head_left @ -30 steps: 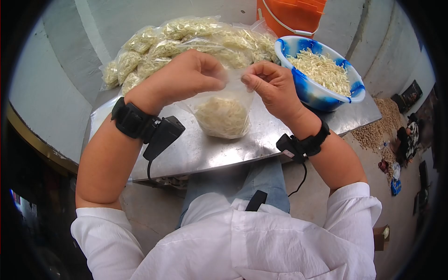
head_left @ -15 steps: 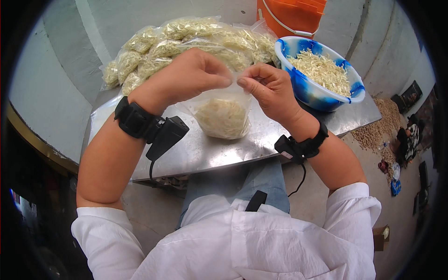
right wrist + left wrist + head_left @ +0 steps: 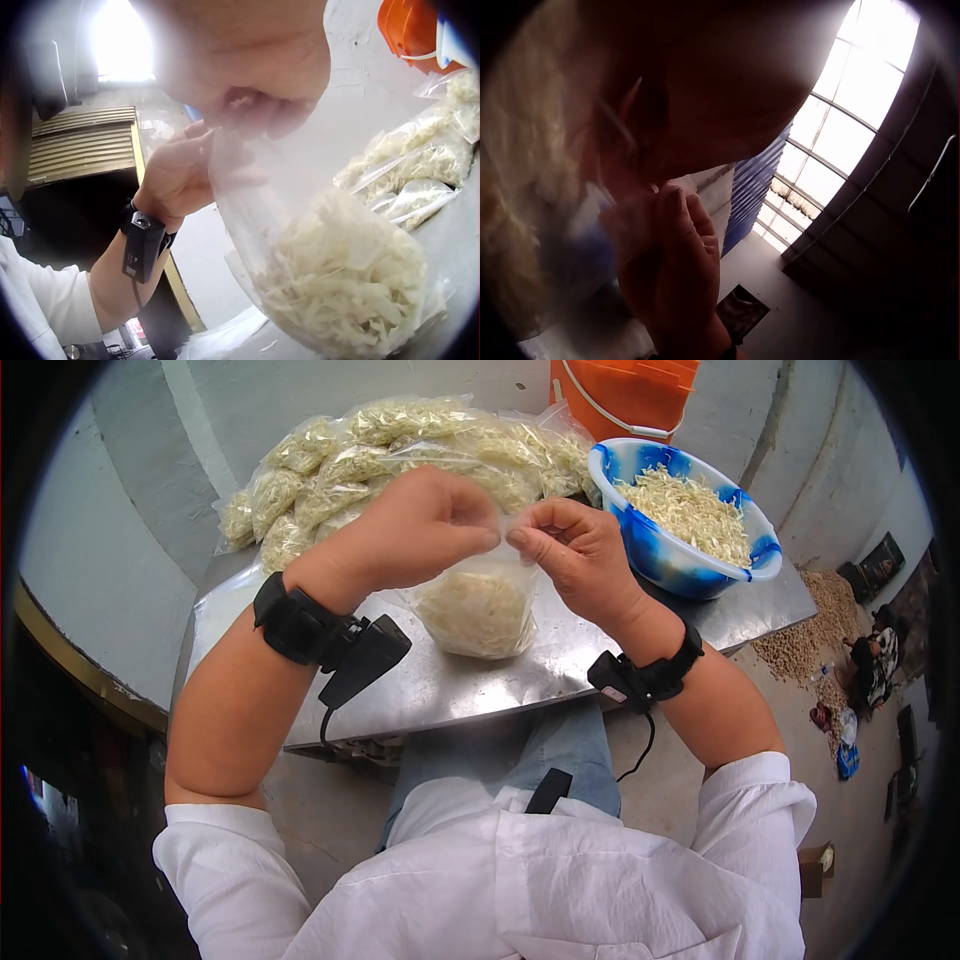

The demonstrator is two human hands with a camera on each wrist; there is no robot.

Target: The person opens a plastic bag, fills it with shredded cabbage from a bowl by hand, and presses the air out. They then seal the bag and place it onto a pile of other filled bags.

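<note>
A clear plastic bag (image 3: 478,615) stands on the metal table, its lower part filled with pale shredded strips that show plainly in the right wrist view (image 3: 345,289). My left hand (image 3: 420,530) pinches the bag's top edge between thumb and fingers. Close beside it, my right hand (image 3: 585,555) grips the same edge with thumb and curled forefinger. The two hands nearly meet at the bag's mouth, above the filling. In the left wrist view the right hand (image 3: 682,262) appears past the dark, blurred left hand.
Several filled bags (image 3: 350,460) are heaped at the back of the metal table (image 3: 400,690). At the right stands a blue and white basin (image 3: 655,555) of loose shreds, with an orange bucket (image 3: 620,400) behind. Farther right, a brown pile (image 3: 810,625) lies on the floor.
My left hand has moved a little right, narrowing the gap between the hands. The right hand has shifted slightly left along the bag's top. The bag's filled part stays in place.
</note>
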